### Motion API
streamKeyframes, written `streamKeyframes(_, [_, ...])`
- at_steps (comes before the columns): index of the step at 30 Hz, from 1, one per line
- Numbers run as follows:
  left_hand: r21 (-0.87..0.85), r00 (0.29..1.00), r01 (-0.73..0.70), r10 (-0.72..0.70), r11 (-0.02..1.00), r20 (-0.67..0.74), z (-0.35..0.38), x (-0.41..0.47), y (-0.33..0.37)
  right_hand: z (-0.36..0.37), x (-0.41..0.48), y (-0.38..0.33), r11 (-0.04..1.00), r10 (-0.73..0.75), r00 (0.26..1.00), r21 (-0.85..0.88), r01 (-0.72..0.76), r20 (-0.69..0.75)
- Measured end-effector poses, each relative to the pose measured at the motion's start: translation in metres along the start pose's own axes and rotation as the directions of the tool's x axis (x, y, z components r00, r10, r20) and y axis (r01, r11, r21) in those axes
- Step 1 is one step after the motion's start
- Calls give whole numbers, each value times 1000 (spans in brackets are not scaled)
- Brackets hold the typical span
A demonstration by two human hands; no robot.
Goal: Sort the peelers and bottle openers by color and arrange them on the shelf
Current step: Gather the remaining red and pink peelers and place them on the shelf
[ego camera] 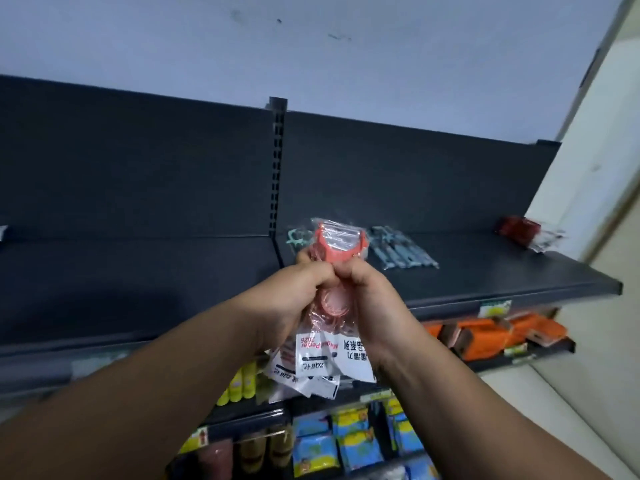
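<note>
Both hands hold a bunch of pink peelers (334,251) in clear bags with white label cards, raised in front of the dark top shelf (485,271). My left hand (298,289) grips the bunch from the left and my right hand (370,292) grips it from the right. On the shelf behind lie a pale green item (298,237), mostly hidden by the bunch, a row of blue packed tools (401,251), and a red pile (523,228) at the far right.
A slotted upright post (277,161) splits the shelf back. Lower shelves carry orange packs (491,334), yellow bottles (239,386) and blue-yellow packets (346,441). A pale wall (606,168) bounds the right end.
</note>
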State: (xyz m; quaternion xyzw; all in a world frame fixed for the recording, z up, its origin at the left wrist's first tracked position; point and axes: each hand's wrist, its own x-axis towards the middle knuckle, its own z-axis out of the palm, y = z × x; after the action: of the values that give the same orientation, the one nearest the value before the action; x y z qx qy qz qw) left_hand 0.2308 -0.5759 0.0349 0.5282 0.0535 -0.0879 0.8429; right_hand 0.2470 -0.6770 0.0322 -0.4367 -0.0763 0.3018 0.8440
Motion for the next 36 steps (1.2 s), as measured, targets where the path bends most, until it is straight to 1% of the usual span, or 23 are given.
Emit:
streamKeyframes(2, [33, 999, 2, -3, 999, 34, 25, 16, -6, -26, -10, -23, 998, -3, 999, -64, 0, -46])
streamKeyframes(5, [129, 998, -32, 24, 991, 57, 56, 40, -14, -65, -16, -52, 990, -28, 992, -142, 10, -121])
streamKeyframes(10, [154, 994, -35, 19, 987, 106, 97, 88, -23, -120, -12, -89, 985, -107, 974, -152, 78, -197])
streamKeyframes(16, [256, 985, 42, -83, 966, 154, 134, 174, -23, -180, 22, -140, 976, -123, 941, -208, 57, -317])
streamKeyframes(19, [301, 971, 82, -144, 950, 189, 158, 222, -20, -210, 38, -175, 968, -155, 917, -241, 67, -367])
streamKeyframes(21, [307, 968, 49, -122, 950, 220, 175, 249, -17, -227, 46, -198, 969, -158, 905, -241, 64, -395])
streamKeyframes(24, [303, 962, -10, -74, 953, 263, 202, 287, -18, -257, 53, -230, 970, -152, 904, -238, 58, -401])
streamKeyframes(27, [268, 962, 27, -97, 963, 254, 225, 317, -25, -285, 58, -257, 969, -146, 907, -244, 49, -396])
streamKeyframes(29, [228, 967, 69, -121, 971, 225, 240, 338, -32, -307, 62, -276, 955, -147, 905, -295, 25, -400])
streamKeyframes(31, [195, 968, 92, -134, 976, 213, 255, 360, -38, -330, 64, -298, 904, -144, 911, -427, -38, -387])
streamKeyframes(32, [189, 971, 96, -134, 977, 200, 263, 372, -40, -342, 62, -313, 854, -156, 912, -515, -68, -379])
streamKeyframes(34, [200, 982, 102, -130, 975, 136, 281, 400, -43, -370, 57, -356, 741, -275, 874, -668, -73, -401])
streamKeyframes(36, [201, 990, 96, -115, 975, 86, 299, 429, -49, -405, 51, -406, 633, -419, 827, -773, -29, -375])
